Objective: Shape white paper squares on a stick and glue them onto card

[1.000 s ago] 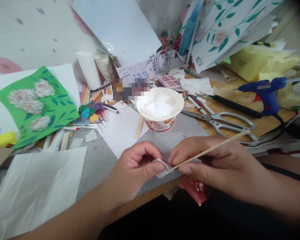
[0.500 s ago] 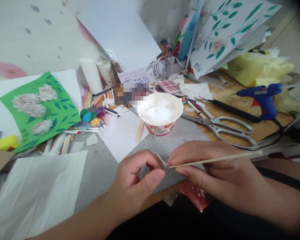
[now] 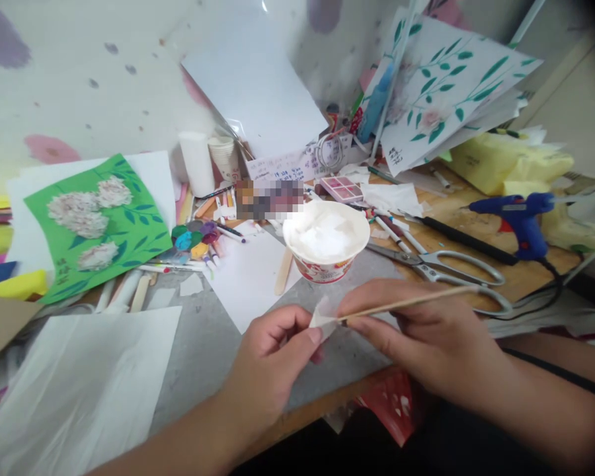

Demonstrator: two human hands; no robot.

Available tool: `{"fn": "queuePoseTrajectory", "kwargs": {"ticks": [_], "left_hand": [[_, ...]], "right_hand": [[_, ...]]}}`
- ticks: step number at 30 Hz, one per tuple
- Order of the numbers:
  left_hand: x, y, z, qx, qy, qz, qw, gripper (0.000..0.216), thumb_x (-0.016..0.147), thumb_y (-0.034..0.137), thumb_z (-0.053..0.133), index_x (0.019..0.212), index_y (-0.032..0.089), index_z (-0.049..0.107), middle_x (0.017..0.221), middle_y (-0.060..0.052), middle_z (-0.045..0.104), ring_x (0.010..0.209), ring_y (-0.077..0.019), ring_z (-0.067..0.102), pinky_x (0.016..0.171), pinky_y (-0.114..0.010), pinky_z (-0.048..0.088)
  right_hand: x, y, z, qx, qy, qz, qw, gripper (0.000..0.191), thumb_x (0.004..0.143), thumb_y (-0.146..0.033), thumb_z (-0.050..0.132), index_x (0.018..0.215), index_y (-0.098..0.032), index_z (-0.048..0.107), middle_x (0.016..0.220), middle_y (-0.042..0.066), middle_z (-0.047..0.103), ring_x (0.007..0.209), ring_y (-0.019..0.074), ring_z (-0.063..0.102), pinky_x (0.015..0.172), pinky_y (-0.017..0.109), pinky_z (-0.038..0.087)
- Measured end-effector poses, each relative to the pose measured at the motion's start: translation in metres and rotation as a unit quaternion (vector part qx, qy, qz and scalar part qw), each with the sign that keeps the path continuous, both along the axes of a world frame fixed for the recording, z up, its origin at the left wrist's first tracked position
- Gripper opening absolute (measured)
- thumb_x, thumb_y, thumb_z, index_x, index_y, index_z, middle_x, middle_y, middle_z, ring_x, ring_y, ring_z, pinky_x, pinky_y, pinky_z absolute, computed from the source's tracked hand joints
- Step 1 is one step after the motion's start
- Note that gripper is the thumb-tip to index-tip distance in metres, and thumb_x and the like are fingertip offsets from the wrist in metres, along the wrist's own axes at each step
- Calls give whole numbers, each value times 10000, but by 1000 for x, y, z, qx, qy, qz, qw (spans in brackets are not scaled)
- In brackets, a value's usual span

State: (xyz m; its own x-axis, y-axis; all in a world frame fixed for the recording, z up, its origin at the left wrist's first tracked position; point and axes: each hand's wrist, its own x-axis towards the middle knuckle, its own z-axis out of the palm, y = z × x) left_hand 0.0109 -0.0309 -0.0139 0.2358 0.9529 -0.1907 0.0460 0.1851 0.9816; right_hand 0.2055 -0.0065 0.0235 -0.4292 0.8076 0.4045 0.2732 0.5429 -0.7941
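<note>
My left hand (image 3: 272,357) pinches a small scrap of white tissue paper (image 3: 322,318) between thumb and fingers, just above the table's front edge. My right hand (image 3: 416,330) grips a thin wooden skewer (image 3: 411,303) whose tip meets the scrap; the stick runs right and slightly up over the hand. Just behind both hands stands a paper bowl (image 3: 326,239) filled with white tissue pieces.
Scissors (image 3: 441,268) and a blue glue gun (image 3: 518,215) lie to the right. A green flower card (image 3: 96,221), markers (image 3: 198,241), paper cups (image 3: 211,158) and painted sheets (image 3: 446,79) crowd the back. A large white tissue sheet (image 3: 79,383) lies front left on the grey mat (image 3: 203,344).
The view has tilted so everything sits lower in frame. My left hand has closed back onto the scrap at the skewer's tip after briefly loosening.
</note>
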Motion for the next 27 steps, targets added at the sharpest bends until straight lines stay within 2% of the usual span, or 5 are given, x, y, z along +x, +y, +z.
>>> {"fn": "queuePoseTrajectory", "kwargs": {"ticks": [9,13,19,22,27], "left_hand": [[-1,6,-1,4,-26,22,999,279,827,344,561,597,187,535,590,11,555,624,-151,465,628,-272,329],[-1,7,-1,-7,-50,31,998,280,828,345,564,599,186,533,579,14,541,638,-155,456,645,-274,332],[-1,7,-2,10,-67,22,997,283,851,364,574,637,180,574,630,18,542,686,-151,465,686,-273,333],[0,7,-3,14,-72,28,997,263,858,345,577,658,176,598,659,10,570,720,-154,491,708,-273,336],[-3,6,-5,17,-103,-6,995,197,873,318,564,744,184,625,701,6,589,750,-162,503,742,-292,354]], "right_hand": [[16,45,16,-14,-3,-157,988,125,805,-307,641,773,-209,711,747,22,732,675,189,678,607,289,533],[12,68,15,-13,-74,-218,973,160,799,-300,627,809,-171,720,797,63,731,723,228,674,657,349,521],[13,68,14,76,-56,-246,965,67,790,-192,628,771,-179,691,1140,95,659,1081,269,596,874,400,472],[11,42,13,131,27,-173,976,71,810,-147,629,812,-201,676,963,49,700,979,209,647,852,337,503],[-4,-1,5,-12,24,44,999,102,854,-132,585,874,-185,670,890,22,731,848,138,684,765,223,537]]}}
